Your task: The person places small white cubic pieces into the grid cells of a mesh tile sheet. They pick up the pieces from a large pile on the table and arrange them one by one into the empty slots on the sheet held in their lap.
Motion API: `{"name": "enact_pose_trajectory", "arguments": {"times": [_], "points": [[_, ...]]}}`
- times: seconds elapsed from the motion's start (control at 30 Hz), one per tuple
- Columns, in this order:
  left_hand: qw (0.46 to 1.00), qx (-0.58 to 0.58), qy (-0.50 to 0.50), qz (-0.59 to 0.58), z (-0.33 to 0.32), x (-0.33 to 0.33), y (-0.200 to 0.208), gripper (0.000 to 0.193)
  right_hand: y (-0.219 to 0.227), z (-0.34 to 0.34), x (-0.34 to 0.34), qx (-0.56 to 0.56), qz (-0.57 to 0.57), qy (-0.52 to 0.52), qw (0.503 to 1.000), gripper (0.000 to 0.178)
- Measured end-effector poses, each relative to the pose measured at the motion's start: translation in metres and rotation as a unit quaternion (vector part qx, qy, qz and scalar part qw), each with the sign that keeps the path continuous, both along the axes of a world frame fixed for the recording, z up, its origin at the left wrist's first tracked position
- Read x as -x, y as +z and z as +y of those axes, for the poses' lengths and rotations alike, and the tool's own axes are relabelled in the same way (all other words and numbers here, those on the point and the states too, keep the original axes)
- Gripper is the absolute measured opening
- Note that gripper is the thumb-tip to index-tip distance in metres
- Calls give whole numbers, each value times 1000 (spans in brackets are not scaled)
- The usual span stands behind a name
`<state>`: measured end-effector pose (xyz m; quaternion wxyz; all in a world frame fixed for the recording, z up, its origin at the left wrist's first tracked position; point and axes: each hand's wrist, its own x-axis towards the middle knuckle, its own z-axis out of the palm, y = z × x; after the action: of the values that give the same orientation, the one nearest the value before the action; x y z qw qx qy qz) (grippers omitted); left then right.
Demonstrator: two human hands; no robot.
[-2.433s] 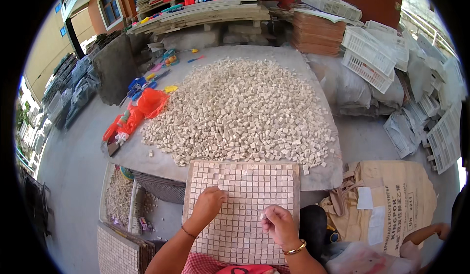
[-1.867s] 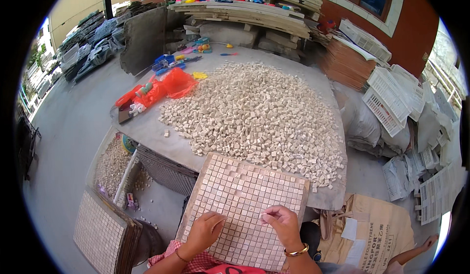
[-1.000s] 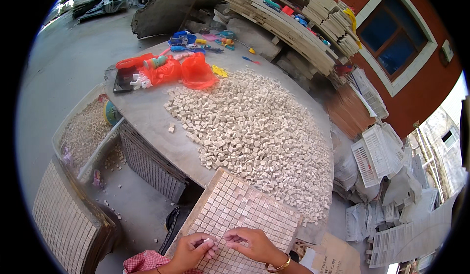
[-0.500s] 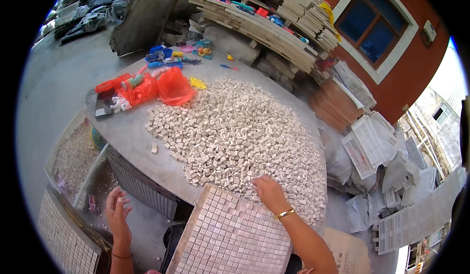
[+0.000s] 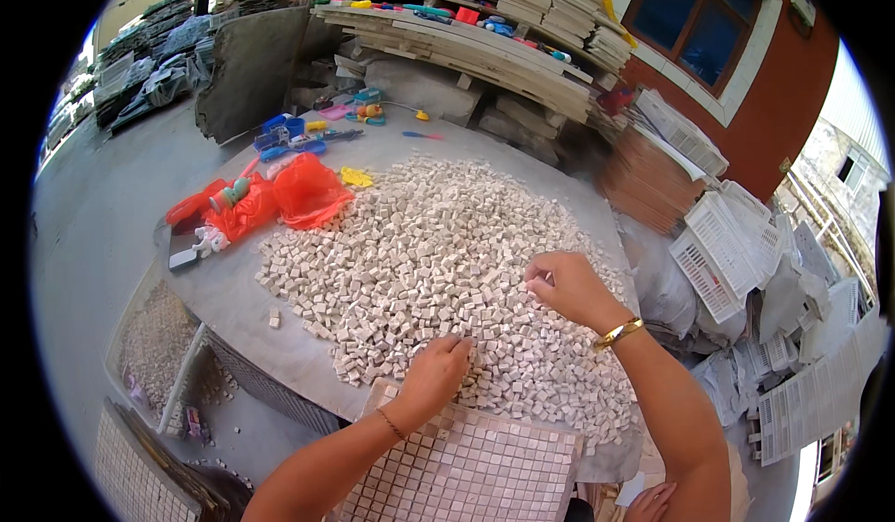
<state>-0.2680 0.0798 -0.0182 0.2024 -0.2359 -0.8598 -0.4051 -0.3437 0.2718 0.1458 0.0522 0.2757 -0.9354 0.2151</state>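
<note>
A wide heap of small pale stone cubes (image 5: 410,252) covers a grey table (image 5: 224,294). My left hand (image 5: 436,373) rests on the near edge of the heap, fingers curled into the cubes. My right hand (image 5: 567,284), with a gold bracelet on the wrist, reaches deeper into the heap and its fingers pinch at cubes. A square mosaic tile sheet (image 5: 466,466) of pinkish squares lies at the near edge of the table, just under my left forearm.
Red plastic bags (image 5: 280,200) and small coloured tools lie at the table's far left. White plastic grid trays (image 5: 722,256) pile up on the right. Crates of small stones (image 5: 154,340) stand on the floor at the left, with another mosaic sheet (image 5: 130,471). Stacked boards line the back.
Both hands left the mosaic sheet and moved up into the cube heap. My left hand, which had hung out over the floor crates, swung back onto the heap's near edge.
</note>
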Motion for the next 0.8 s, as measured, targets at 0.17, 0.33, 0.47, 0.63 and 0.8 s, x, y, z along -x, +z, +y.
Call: {"name": "enact_pose_trajectory", "arguments": {"times": [0.17, 0.33, 0.47, 0.63, 0.8], "points": [[999, 34, 9, -24, 9, 4, 7, 16, -32, -20, 13, 34, -20, -21, 999, 12], [992, -85, 58, -67, -20, 17, 25, 6, -94, -25, 19, 3, 49, -50, 998, 9], [994, -68, 59, -54, -34, 31, 33, 9, -103, -27, 22, -76, 22, -41, 996, 11], [997, 63, 32, 8, -29, 50, 18, 20, -101, -16, 24, 71, 54, -74, 993, 14], [994, 106, 32, 5, -31, 61, 26, 12, -94, 0, 27, 137, -22, -104, 985, 12]]}}
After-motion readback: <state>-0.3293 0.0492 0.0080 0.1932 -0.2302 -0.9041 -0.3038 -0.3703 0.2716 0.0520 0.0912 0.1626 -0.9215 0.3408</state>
